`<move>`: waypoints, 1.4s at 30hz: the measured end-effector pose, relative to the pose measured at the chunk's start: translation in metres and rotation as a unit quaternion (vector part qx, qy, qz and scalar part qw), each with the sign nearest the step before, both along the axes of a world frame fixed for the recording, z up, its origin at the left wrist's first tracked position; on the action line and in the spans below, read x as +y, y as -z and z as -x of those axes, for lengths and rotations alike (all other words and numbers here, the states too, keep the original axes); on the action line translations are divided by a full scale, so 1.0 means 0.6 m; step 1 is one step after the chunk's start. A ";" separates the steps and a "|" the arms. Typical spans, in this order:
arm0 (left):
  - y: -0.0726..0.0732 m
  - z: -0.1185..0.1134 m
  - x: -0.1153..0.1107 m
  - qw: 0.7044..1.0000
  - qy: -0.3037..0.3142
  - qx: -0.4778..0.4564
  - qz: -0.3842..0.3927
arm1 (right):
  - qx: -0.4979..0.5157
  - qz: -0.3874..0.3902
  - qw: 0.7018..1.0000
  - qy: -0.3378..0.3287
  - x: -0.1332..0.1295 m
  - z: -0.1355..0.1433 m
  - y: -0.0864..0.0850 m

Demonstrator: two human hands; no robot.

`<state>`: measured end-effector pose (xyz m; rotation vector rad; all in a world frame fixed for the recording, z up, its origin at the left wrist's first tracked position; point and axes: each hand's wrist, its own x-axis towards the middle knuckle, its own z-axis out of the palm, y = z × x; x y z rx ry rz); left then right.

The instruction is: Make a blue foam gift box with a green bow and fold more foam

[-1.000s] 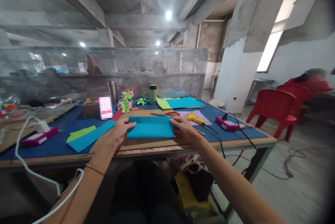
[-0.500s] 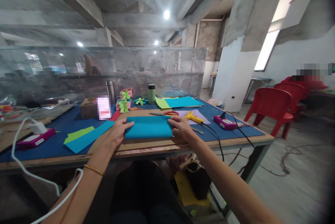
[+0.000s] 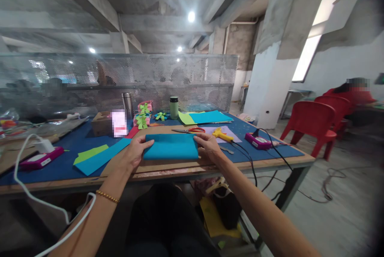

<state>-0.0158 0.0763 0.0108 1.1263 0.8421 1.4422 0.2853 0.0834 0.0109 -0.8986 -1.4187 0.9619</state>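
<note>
Both my hands hold a folded blue felt sheet over the brown cardboard at the table's front. My left hand pinches its left end, thumb on top and fingers hidden beneath. On the opposite end, my right hand grips with the thumb above. Just beyond the right hand are red-handled scissors and a yellow glue gun. Left of my left hand lie a long blue strip and a green strip.
Behind stand a green flask, a steel bottle, a cardboard box and green felt bows. Felt sheets lie at the back right. Purple power strips sit either side, with cables trailing. A person in red sits far right.
Almost nothing differs. The hands keep the same grip on the blue felt, and its lower folded edge has shifted very slightly.
</note>
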 end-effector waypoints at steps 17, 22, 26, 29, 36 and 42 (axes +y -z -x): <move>0.002 -0.001 -0.008 1.000 -0.002 -0.003 0.025 | 0.032 -0.007 0.999 0.014 -0.003 0.009 0.000; 0.007 0.002 -0.005 1.000 -0.001 0.000 0.021 | 0.025 -0.004 0.999 0.021 -0.004 0.009 -0.001; 0.006 0.001 -0.005 1.000 0.001 0.005 0.019 | 0.019 -0.002 0.999 0.027 0.000 0.005 0.002; 0.002 -0.002 -0.007 1.000 -0.007 0.007 0.017 | 0.015 -0.003 1.000 0.025 0.000 0.003 0.002; 0.007 -0.003 -0.003 1.000 -0.004 0.000 0.008 | 0.015 -0.002 1.000 0.025 -0.007 0.004 -0.001; 0.006 -0.005 -0.004 1.000 0.008 -0.010 0.014 | 0.029 0.001 0.999 0.026 -0.004 0.004 0.000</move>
